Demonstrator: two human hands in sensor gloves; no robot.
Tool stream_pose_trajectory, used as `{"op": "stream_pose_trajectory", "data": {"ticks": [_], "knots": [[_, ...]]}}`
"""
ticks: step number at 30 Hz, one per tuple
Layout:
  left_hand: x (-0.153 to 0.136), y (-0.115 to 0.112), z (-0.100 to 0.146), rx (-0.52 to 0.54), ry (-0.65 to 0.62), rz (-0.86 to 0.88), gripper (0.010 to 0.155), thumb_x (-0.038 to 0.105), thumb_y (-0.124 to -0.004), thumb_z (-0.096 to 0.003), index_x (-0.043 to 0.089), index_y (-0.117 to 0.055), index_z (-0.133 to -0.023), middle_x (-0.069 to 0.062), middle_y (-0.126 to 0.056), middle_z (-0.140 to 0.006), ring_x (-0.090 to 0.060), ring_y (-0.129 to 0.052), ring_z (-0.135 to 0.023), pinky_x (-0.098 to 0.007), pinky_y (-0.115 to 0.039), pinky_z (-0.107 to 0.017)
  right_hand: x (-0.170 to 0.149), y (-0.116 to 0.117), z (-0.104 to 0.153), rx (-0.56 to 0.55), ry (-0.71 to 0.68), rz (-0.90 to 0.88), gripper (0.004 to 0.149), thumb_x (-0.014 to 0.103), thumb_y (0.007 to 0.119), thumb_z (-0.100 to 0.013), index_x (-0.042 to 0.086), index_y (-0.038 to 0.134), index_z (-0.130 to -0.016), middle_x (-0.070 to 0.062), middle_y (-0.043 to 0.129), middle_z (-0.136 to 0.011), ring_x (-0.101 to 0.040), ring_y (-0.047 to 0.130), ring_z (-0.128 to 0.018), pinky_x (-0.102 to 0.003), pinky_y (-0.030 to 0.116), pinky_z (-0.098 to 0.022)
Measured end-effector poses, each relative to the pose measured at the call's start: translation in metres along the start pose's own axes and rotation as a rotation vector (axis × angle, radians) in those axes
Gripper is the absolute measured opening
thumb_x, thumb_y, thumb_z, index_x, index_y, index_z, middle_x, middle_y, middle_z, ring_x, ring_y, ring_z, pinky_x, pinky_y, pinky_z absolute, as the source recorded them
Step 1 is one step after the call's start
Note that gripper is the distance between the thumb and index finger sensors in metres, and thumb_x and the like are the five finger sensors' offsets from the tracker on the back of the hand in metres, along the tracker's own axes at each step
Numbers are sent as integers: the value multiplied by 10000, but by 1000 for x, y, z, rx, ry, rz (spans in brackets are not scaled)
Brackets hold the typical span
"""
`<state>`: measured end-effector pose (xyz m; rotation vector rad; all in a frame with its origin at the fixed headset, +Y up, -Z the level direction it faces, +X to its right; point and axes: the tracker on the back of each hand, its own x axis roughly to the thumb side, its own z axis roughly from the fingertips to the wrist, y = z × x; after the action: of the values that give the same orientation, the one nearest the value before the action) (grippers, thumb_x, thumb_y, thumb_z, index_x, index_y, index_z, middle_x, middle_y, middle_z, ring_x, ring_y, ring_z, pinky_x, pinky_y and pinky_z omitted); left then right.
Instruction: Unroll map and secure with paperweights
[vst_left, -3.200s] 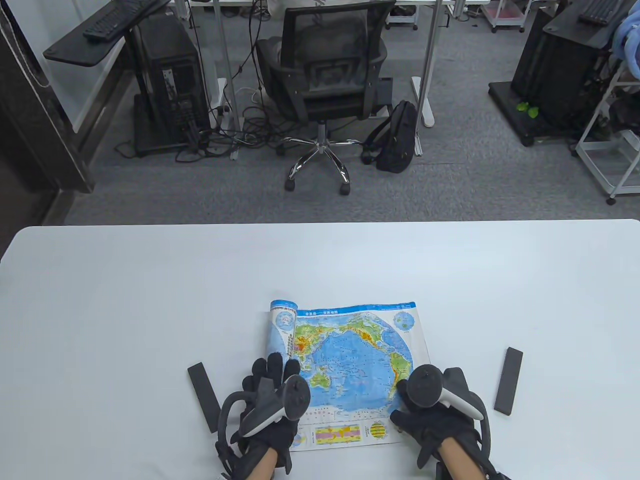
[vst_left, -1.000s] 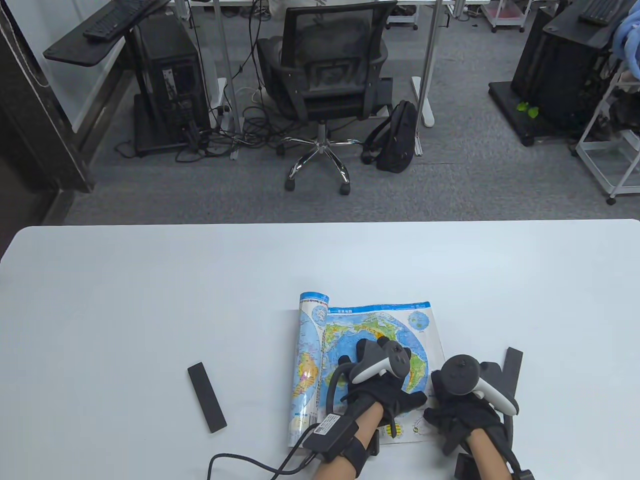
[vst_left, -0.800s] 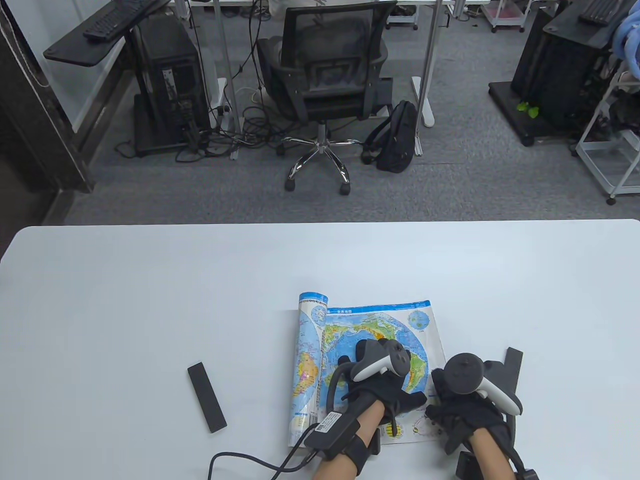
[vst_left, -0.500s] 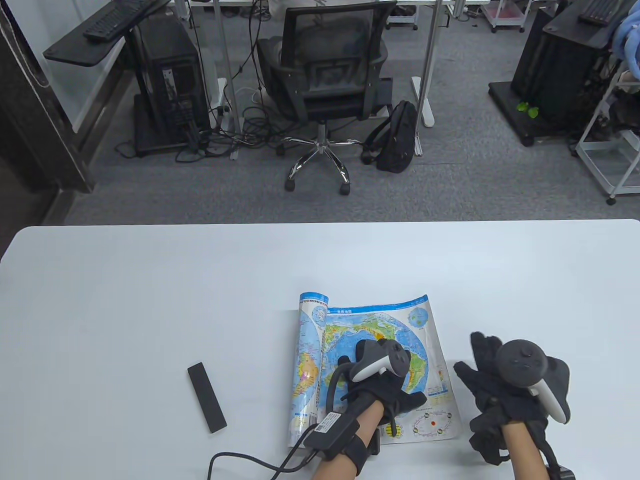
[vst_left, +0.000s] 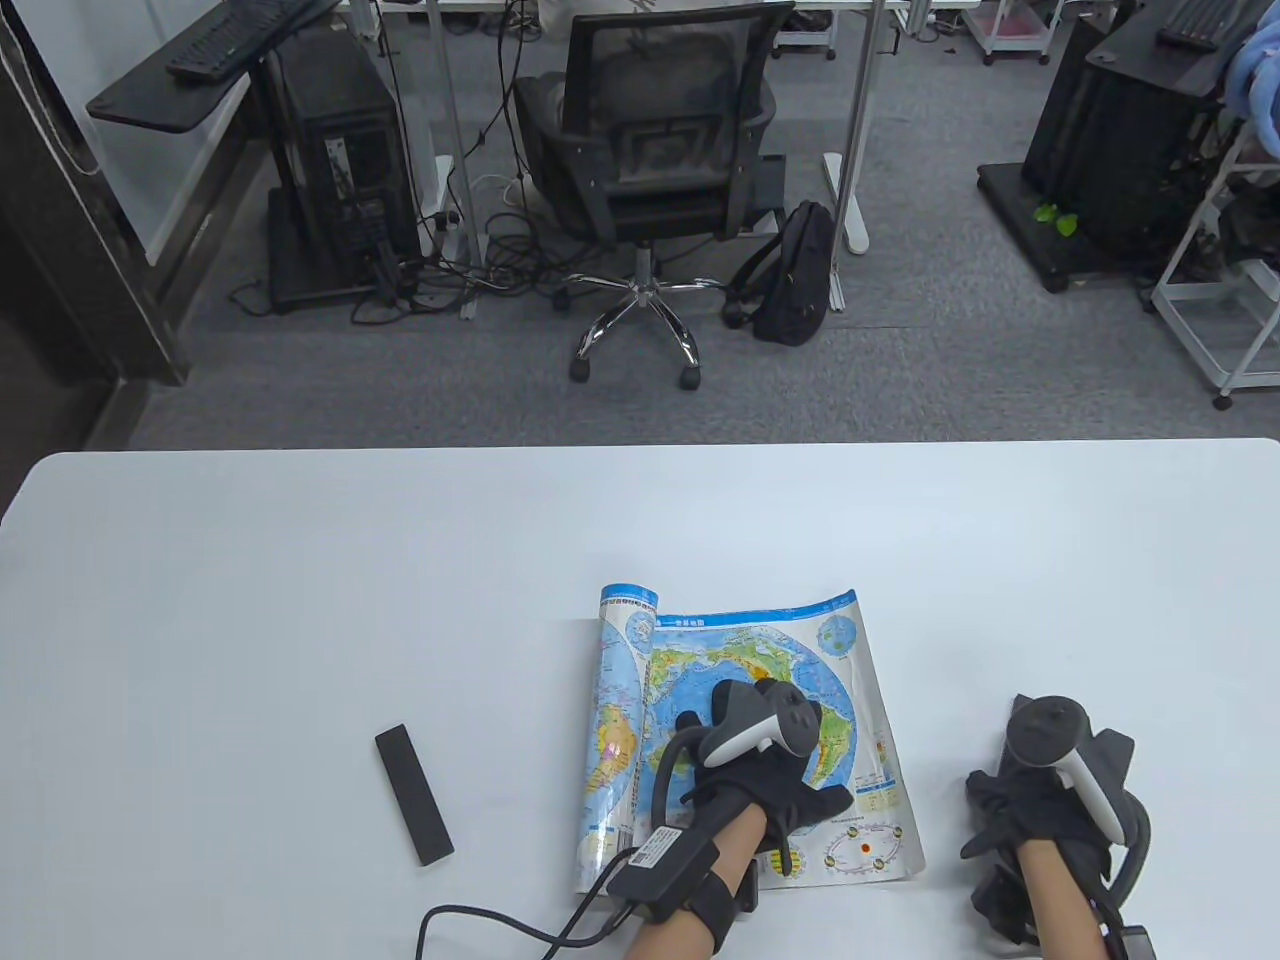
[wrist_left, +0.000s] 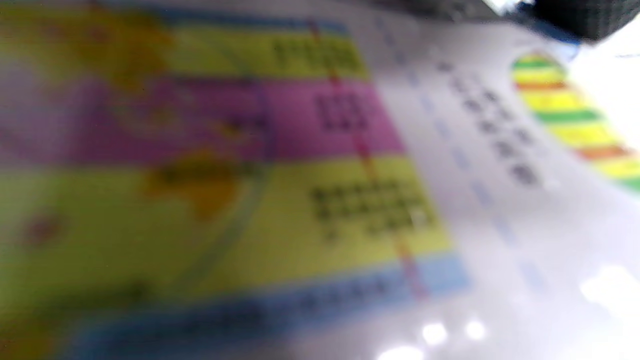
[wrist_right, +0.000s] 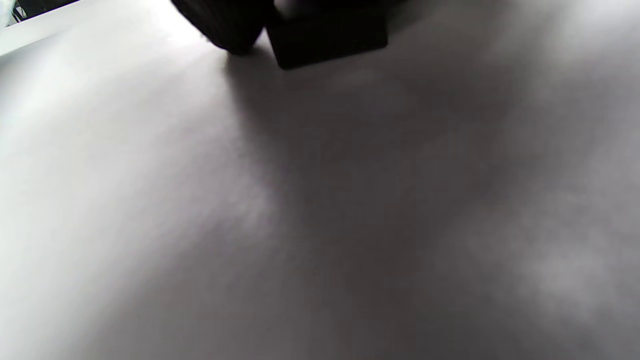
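Note:
The world map (vst_left: 745, 650) lies partly unrolled on the white table (vst_left: 300, 600); its left part is still a roll (vst_left: 615, 700). My left hand (vst_left: 765, 790) presses flat on the open map, which fills the blurred left wrist view (wrist_left: 300, 175). My right hand (vst_left: 1010, 800) is right of the map, fingers curled around the right black paperweight (vst_left: 1010, 725), which lies on the table mostly hidden under the hand. The right wrist view shows the bar's end (wrist_right: 327, 40) with a fingertip (wrist_right: 225, 25) against it. The left paperweight (vst_left: 413, 795) lies left of the map.
The map's freed right edge (vst_left: 850, 605) curls up a little at the far corner. A cable (vst_left: 500, 925) trails from my left wrist over the table's near edge. An office chair (vst_left: 650, 150) and a backpack (vst_left: 795, 275) stand on the floor beyond the table.
My right hand let go of the map's right edge, swung right and came down over the right paperweight, fingers curling. The freed edge lifted slightly. My left hand stays pressed on the map.

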<state>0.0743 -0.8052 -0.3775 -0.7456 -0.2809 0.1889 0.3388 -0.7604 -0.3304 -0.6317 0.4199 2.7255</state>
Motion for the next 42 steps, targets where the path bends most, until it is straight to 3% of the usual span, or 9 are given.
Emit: {"op": "stream_pose_trajectory", "data": {"ticks": [6,9,13,18,20,23,30,42], "knots": [[0,0,0,4,0,-2,854,842,-473,-431,536,125,-960,61,334,-996,-347,299,-877,-694,54,-511,16,-1,6,-76,17,186,581,150,763,-516,131,492,-1030,-269,475,-1076,-444,616,-838,-556,667,-591],[0,0,0,4,-2,-1,853,842,-472,-432,537,125,-959,61,335,-995,-346,300,-876,-694,55,-509,15,-2,6,-102,7,144,598,166,791,-497,152,511,-1024,-270,497,-1061,-446,651,-789,-519,735,-514],[0,0,0,2,-1,-1,854,841,-475,-432,537,124,-959,61,334,-995,-347,300,-876,-694,55,-510,12,-13,12,-158,-67,-59,576,170,806,-474,108,583,-1001,-304,568,-1011,-486,710,-713,-489,763,-431],[1,-1,0,-2,1,0,854,839,-476,-434,534,125,-958,57,335,-993,-350,300,-874,-696,54,-509,32,-29,33,-247,-270,-176,541,175,804,-472,94,632,-979,-305,583,-1005,-489,723,-700,-479,770,-421],[1,-1,0,-4,1,2,852,839,-476,-435,534,124,-958,57,335,-993,-350,300,-874,-695,55,-509,47,-30,41,-205,-430,-257,539,168,804,-474,87,635,-979,-312,583,-1003,-498,720,-698,-487,768,-417],[2,-2,1,-10,2,2,853,837,-477,-437,531,127,-957,55,337,-990,-353,301,-871,-697,54,-508,67,-22,47,-98,-547,-262,537,158,806,-475,65,641,-978,-335,585,-992,-510,721,-681,-487,768,-402],[14,-10,7,-49,0,-18,854,832,-468,-445,513,153,-937,43,355,-965,-370,306,-855,-703,50,-510,94,17,35,-71,-407,107,519,159,797,-481,75,652,-972,-319,578,-1008,-505,722,-693,-478,771,-415],[12,-6,11,-6,-49,7,813,760,-522,-489,499,60,-992,33,279,-1017,-374,231,-901,-692,2,-540,109,33,20,-59,-337,243,518,153,758,-510,101,561,-986,-306,493,-1046,-505,660,-716,-490,740,-472]]}}
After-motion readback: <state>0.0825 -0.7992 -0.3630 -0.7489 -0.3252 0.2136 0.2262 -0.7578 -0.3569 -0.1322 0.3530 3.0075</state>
